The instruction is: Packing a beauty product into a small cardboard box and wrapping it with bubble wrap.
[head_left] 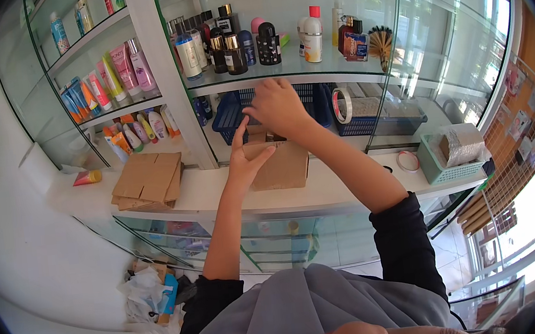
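Observation:
In the middle of the white counter sits a small brown cardboard box (281, 168). My left hand (242, 162) is at its left side with thumb and forefinger spread, holding nothing that I can see. Raised over the far edge of the box is my right hand (278, 109), its fingers curled and one fingertip close to the left forefinger. Whether something thin lies between those right fingers cannot be made out. Both hands and the right forearm hide part of the box's top and far side. Behind it stands a blue plastic basket (230, 117) in the cabinet.
Flattened cardboard (149, 179) is stacked left, beside a red tube with a yellow cap (86, 177). To the right are a tape roll (408, 161) and a green basket (449, 175) with bubble wrap. Glass shelves hold bottles (235, 55); another tape roll (342, 105) leans below.

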`<state>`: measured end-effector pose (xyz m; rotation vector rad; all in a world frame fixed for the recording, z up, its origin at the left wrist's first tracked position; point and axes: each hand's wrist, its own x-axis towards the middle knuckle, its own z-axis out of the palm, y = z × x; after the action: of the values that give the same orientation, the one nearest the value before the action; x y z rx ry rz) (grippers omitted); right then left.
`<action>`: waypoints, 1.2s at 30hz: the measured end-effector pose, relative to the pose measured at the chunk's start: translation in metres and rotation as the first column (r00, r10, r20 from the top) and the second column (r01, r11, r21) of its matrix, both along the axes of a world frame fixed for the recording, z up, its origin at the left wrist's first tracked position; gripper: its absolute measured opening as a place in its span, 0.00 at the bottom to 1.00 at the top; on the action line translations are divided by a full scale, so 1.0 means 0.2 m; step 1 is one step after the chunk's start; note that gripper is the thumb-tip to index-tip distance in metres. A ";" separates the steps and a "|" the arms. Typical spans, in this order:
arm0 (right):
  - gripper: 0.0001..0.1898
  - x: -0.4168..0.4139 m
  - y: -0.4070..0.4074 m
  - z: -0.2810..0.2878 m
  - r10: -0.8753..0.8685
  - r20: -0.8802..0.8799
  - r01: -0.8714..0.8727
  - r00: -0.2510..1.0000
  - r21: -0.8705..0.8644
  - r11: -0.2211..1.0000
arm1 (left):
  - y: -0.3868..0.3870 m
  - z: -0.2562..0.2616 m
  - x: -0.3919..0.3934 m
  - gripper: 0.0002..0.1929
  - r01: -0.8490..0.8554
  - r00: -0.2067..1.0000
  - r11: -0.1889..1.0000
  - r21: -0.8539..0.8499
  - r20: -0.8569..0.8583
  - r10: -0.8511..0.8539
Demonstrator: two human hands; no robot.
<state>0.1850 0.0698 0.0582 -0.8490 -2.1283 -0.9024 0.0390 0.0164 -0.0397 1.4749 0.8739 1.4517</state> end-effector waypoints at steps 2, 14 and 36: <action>0.17 0.04 0.01 0.05 -0.009 -0.125 0.004 0.992 -0.036 0.999 | 0.00 0.00 0.00 0.34 -0.044 0.998 0.996 0.073 -0.037 0.046; 0.13 0.28 -0.09 0.03 0.198 -0.465 -0.505 0.863 -0.776 0.377 | 0.04 0.01 0.01 0.30 -0.038 0.998 0.985 0.167 -0.046 0.047; 0.06 0.24 -0.02 -0.14 0.115 -0.439 -0.440 0.891 -0.773 0.457 | -0.05 0.08 0.02 0.31 -0.197 0.444 0.835 0.513 -0.713 0.543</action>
<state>0.2336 0.0650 0.0306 -0.9475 -2.2516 0.5855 0.0434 0.0061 -0.0228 2.4909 1.6968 1.1666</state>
